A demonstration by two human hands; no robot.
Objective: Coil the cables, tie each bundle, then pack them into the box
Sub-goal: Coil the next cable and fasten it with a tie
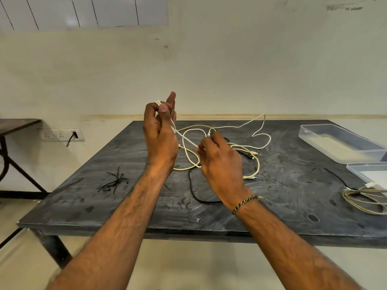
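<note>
My left hand is raised above the table and pinches the end loop of a white cable between thumb and fingers. The cable runs down to my right hand, which pinches it lower, just over the tangle. Several loose white and yellowish cables lie tangled at mid-table, with a black cable under them. A coiled beige bundle lies at the right edge. The clear plastic box stands open at the back right, with its lid nearer.
A small heap of black ties lies on the dark table at the left. A second table and a wall socket plate are further left. The table's front edge is close to me.
</note>
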